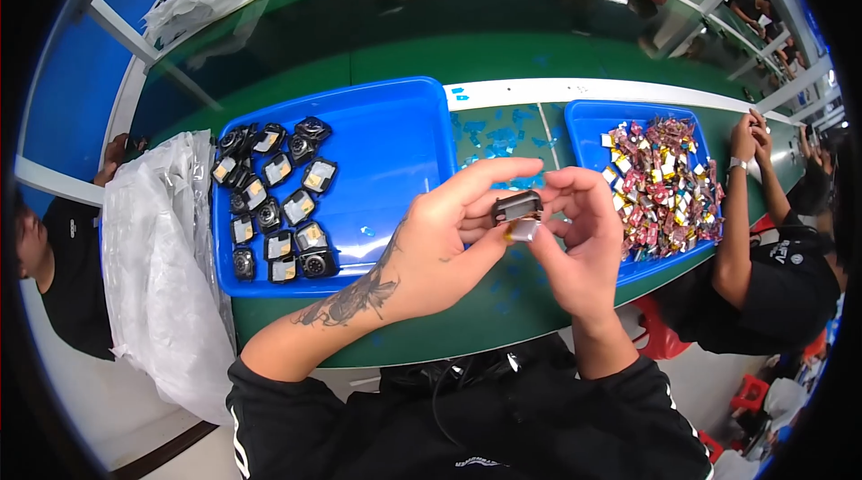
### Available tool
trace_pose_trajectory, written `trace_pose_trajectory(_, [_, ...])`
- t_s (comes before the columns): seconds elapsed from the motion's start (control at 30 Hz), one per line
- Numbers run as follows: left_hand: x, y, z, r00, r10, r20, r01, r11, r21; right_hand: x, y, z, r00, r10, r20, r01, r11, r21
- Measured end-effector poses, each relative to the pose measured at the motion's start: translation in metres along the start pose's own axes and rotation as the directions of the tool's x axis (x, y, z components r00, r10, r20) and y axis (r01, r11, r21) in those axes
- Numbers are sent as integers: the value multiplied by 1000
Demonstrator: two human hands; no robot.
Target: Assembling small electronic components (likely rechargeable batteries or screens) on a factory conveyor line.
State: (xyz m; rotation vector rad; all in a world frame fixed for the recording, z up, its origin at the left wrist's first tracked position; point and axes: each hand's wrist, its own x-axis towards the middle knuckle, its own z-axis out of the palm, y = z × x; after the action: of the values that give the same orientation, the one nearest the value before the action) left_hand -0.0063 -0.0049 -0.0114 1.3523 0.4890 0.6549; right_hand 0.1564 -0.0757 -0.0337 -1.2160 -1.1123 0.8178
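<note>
both forearms in black sleeves rose from the lower edge and met over the green table point(404, 49). left hand point(431, 251), wrist tattooed, curled its fingers round a small black module point(517, 207), thumb beneath. right hand point(579, 242) pinched the silver part point(523, 229) hanging under it. module lay crosswise, long axis left to right, between both sets of fingertips, above the gap between the blue trays point(395, 148).

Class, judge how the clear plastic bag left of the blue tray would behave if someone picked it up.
The plastic bag is crumpled and drapes over the table edge, so it is probably floppy. Being thin and see-through, it likely weighs little. Its glossy film may slip.
</note>
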Motion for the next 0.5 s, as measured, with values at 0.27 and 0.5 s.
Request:
trace_pose_trajectory(0.27, [-3, -3, 2, 972, 222, -71, -207, 963, 174, 14, -14, 6, 996, -4, 93, 13, 995, -95])
trace_pose_trajectory(0.5, [-18, 51, -101, 950, 102, -296, 310, -185, 933, 188, 17, -7, 937, 249, 244, -122, 889, -441])
